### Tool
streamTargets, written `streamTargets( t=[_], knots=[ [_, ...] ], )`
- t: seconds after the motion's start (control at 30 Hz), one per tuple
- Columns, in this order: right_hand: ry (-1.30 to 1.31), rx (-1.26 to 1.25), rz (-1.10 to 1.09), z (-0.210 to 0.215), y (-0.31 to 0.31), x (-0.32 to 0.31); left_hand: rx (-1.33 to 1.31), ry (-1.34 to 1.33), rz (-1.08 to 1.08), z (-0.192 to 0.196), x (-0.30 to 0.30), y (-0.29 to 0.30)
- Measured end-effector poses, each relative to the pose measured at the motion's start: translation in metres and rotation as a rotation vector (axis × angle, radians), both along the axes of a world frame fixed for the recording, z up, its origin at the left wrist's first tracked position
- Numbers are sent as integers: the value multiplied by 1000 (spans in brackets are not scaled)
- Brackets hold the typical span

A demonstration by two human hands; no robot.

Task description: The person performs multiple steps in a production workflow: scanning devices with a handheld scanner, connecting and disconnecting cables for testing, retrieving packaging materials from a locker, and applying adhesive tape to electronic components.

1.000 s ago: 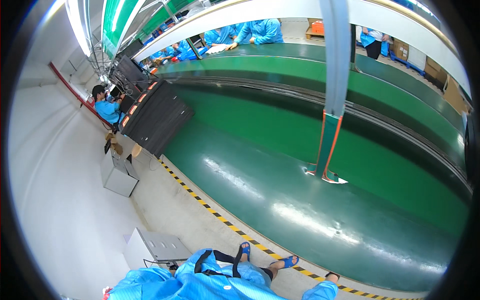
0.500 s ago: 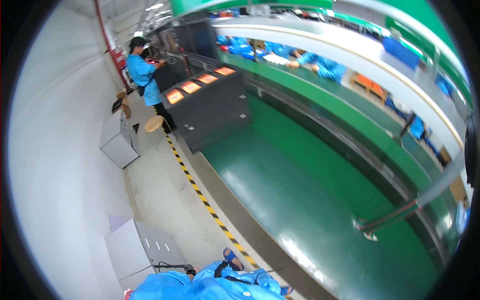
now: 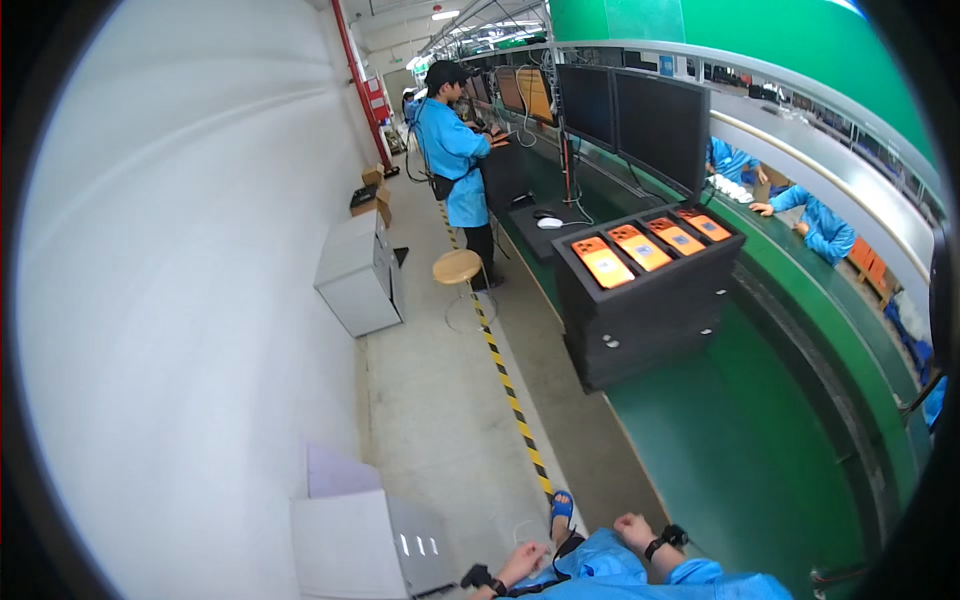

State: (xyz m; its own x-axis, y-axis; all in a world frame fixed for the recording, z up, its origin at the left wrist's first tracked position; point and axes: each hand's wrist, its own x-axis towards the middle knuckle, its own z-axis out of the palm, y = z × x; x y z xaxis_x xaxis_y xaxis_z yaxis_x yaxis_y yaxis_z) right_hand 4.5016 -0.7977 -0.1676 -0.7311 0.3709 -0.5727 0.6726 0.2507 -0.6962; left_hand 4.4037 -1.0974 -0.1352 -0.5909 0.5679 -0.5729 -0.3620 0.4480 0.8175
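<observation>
Stacked black trays (image 3: 640, 320) of orange phones (image 3: 603, 262) on green conveyor (image 3: 760, 450).

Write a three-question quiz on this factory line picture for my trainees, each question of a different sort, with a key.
1. True or false: the top tray of the black stack holds four orange flat devices.
2. Multiple choice: the round wooden stool stands A) on the green bench, B) on the floor beside the striped line, C) on the grey cabinet.
3. What do the left hand and right hand hold?

Key: 1 true; 2 B; 3 nothing; both rest empty, low by the person's blue clothing, wristbands on both wrists.
</observation>
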Motion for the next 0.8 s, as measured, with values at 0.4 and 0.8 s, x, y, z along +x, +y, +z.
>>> streamTargets(
  t=[0.4,0.8],
  knots=[
    [491,-196,1150,95,-158,-437,53,35,290,101,-294,-75],
    [394,-106,569,63,-36,-649,455,-321,433,47,-521,-7]
  ],
)
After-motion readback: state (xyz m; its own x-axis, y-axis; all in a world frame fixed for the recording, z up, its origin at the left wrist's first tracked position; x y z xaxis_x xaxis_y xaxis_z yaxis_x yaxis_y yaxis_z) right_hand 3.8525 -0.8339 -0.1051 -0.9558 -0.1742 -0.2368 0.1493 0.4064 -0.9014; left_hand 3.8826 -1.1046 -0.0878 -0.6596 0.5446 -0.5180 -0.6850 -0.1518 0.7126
